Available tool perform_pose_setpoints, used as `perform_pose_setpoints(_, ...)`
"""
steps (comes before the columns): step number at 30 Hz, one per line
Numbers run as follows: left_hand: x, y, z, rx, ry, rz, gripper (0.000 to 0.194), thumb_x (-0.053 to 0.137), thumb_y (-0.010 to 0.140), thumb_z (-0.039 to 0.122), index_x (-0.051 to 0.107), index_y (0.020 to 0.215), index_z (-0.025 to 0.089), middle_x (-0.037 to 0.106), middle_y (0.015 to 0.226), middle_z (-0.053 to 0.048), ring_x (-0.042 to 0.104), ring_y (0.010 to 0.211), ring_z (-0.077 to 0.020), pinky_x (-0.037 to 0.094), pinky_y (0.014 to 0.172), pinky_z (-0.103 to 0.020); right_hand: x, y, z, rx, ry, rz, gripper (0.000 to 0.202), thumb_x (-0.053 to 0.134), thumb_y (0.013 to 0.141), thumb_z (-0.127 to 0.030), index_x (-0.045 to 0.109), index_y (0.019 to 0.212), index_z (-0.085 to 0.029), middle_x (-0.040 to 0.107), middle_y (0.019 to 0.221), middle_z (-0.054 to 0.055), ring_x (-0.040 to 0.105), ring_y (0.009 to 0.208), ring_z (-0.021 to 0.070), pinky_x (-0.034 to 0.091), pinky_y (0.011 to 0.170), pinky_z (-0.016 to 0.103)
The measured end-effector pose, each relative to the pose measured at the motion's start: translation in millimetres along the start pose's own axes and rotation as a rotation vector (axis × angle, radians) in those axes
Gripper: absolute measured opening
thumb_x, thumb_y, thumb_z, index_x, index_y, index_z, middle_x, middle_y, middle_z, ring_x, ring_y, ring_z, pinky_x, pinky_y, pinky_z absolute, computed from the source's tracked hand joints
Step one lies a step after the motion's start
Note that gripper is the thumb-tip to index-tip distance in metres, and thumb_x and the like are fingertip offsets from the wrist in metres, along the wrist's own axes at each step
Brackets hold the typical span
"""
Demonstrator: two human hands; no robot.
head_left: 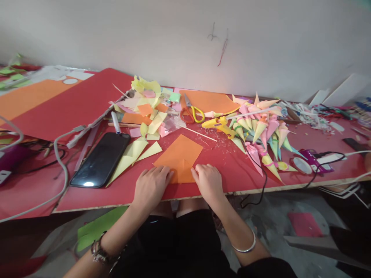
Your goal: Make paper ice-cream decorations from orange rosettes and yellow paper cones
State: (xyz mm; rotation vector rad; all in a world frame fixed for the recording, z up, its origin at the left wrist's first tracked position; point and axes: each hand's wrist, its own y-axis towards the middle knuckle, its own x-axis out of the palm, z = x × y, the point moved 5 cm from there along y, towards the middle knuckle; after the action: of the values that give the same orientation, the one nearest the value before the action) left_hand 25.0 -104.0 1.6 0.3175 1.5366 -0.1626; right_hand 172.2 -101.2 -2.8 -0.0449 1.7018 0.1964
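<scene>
An orange paper sheet (183, 156) lies on the red table (228, 170) near its front edge, with a crease or raised bit at its middle. My left hand (152, 184) rests over the sheet's lower left corner, thumb on the paper, fingers together and bent. My right hand (209, 183) is at the lower right corner, its thumb touching the paper's edge and its fingers curled down on the table. Whether either hand pinches the paper is hidden. Behind the sheet are scissors (191, 114) with red and yellow handles and a yellow glue gun (219, 124).
A black phone (101, 160) lies left, beside yellow paper pieces (127, 158) and a white marker (115, 122). Many pastel paper cones (261, 129) are heaped right. A black cable (262, 170) hangs over the front edge. A roll of tape (302, 165) sits further right.
</scene>
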Motion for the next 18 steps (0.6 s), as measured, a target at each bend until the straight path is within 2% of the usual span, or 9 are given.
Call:
perform_pose_setpoints(5,2.4,4.4,-2.0,0.063,0.019,-0.056,0.03,0.034,0.088,0.03,0.056,0.073,0.017,0.062,0.062,-0.005,0.06,0.061,-0.0214,0.036,0.056,-0.03,0.2,0.1,-0.7,0.023,-0.031,-0.016,0.024,0.044,0.086,-0.026,0.058,0.068,-0.018,0.062,0.064,0.005,0.057,0.068,0.0173,0.028,0.059,0.027)
perform_pose_setpoints(8,5.4,9.2,-6.7,0.164,0.039,-0.131,0.028,0.035,0.088,0.033,0.057,0.085,0.015,0.061,0.063,-0.005,0.059,0.061,-0.0201,0.039,0.057,-0.029,1.0,-0.3,-1.6,0.031,-0.046,-0.003,0.022,0.044,0.086,-0.026,0.058,0.07,-0.017,0.063,0.067,0.005,0.057,0.07,0.0183,0.03,0.06,0.028)
perform_pose_setpoints(10,6.1,12.2,-10.0,0.298,0.016,-0.149,0.028,0.037,0.087,0.034,0.055,0.1,0.017,0.063,0.078,-0.006,0.06,0.069,-0.0186,0.041,0.06,-0.027,1.9,-0.5,-2.5,0.024,-0.047,0.004,0.021,0.044,0.086,-0.025,0.058,0.072,-0.018,0.064,0.068,0.005,0.057,0.071,0.0183,0.03,0.06,0.028)
perform_pose_setpoints(12,5.7,14.3,-13.4,0.459,-0.004,-0.15,0.033,0.037,0.087,0.034,0.049,0.116,0.023,0.059,0.093,-0.007,0.059,0.077,-0.0168,0.043,0.065,-0.026,2.9,-0.4,-3.0,0.019,-0.049,0.006,0.02,0.044,0.086,-0.024,0.059,0.073,-0.018,0.064,0.069,0.005,0.057,0.071,0.018,0.03,0.06,0.028)
perform_pose_setpoints(14,4.8,15.4,-16.4,0.612,-0.02,-0.154,0.035,0.036,0.088,0.034,0.045,0.122,0.031,0.056,0.102,-0.006,0.057,0.086,-0.0168,0.043,0.074,-0.028,3.9,-0.5,-2.9,0.02,-0.052,0.004,0.02,0.044,0.086,-0.024,0.059,0.073,-0.018,0.064,0.069,0.005,0.057,0.072,0.0181,0.031,0.061,0.028)
perform_pose_setpoints(18,0.5,21.4,-24.1,0.73,0.01,-0.12,0.042,0.04,0.085,0.04,0.039,0.127,0.036,0.046,0.126,-0.006,0.047,0.106,-0.0225,0.035,0.092,-0.038,4.8,-0.4,-2.8,0.018,-0.054,0.017,0.02,0.043,0.086,-0.024,0.059,0.074,-0.018,0.064,0.07,0.004,0.057,0.074,0.0181,0.031,0.062,0.028)
